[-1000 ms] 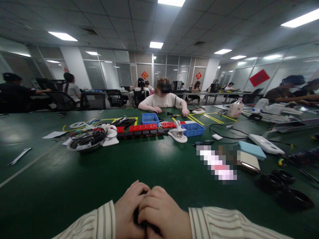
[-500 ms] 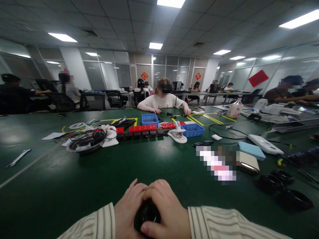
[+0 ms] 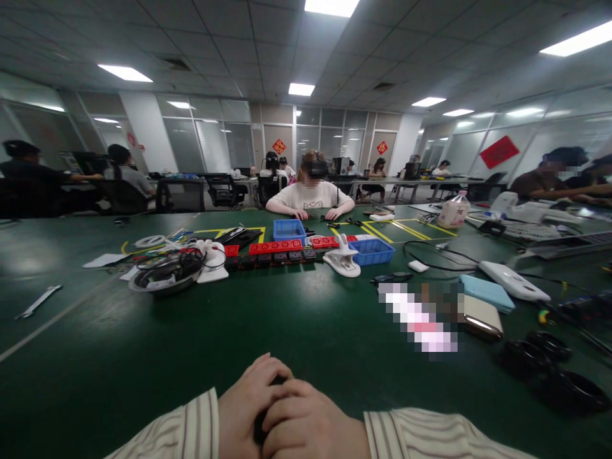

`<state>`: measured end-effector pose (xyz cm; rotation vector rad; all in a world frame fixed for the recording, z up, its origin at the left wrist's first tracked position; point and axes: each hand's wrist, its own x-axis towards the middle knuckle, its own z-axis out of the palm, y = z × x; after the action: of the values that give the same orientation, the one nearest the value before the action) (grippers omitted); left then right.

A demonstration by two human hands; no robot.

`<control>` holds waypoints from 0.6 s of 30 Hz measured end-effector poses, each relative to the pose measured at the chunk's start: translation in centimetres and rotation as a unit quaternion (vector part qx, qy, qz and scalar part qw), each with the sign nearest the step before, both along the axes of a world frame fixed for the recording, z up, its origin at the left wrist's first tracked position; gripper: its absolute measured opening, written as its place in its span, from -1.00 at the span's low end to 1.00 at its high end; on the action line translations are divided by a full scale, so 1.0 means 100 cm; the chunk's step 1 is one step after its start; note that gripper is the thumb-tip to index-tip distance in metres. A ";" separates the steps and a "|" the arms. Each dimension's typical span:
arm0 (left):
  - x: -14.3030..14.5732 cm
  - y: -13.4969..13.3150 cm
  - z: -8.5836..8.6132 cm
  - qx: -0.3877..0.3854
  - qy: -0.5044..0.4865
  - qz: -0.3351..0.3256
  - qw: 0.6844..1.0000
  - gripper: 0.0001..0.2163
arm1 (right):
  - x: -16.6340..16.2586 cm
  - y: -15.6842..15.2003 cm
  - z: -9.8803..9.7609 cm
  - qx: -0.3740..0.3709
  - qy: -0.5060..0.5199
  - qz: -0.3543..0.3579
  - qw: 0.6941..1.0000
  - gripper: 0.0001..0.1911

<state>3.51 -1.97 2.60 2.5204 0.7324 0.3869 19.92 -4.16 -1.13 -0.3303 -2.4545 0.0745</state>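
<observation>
At the front edge of the table, a glossy black rounded part (image 3: 261,426) sits between my two hands. Only dark slivers of it show, so its exact kind cannot be made out. My left hand (image 3: 243,408) wraps around its left side with bent fingers. Curled over its top and right side is my right hand (image 3: 310,421), whose fingers overlap those of the left. Off to the right lie 3 shiny black ring-shaped parts (image 3: 581,390), apart from both hands.
Across the green table (image 3: 191,357) lie a wrench (image 3: 39,302), a metal bowl (image 3: 165,284) of cables, red and black blocks (image 3: 277,247), a white clip stand (image 3: 343,260), blue bins (image 3: 370,252), and a beige case (image 3: 482,317). A person (image 3: 310,191) sits opposite.
My right hand has turned over the black part, its thumb no longer showing and its fingers now covering most of it. Both hands stay together. The person opposite has drawn their hands closer together.
</observation>
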 end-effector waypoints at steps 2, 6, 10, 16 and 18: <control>-0.003 0.001 -0.003 -0.003 -0.003 0.002 1.000 -0.52 | 0.000 0.000 0.006 0.001 0.033 0.009 0.999 -0.74; -0.007 -0.001 -0.011 0.019 -0.020 0.004 1.000 -0.32 | 0.004 -0.008 0.031 -0.036 0.109 -0.046 0.992 -0.64; -0.005 -0.004 -0.016 0.079 -0.025 0.024 0.996 -0.41 | 0.007 -0.009 0.034 -0.119 0.137 -0.161 0.970 -0.28; -0.003 -0.002 -0.011 0.087 0.001 0.012 0.996 -0.60 | 0.001 -0.003 0.016 -0.054 0.070 -0.186 0.979 -0.33; -0.002 -0.001 -0.009 0.067 0.000 0.006 0.998 -0.62 | 0.000 -0.004 0.014 -0.038 0.050 -0.183 0.981 -0.47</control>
<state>3.30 -2.09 1.73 2.6420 0.7446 0.4549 19.88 -4.55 0.31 -0.7867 -2.2567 0.0248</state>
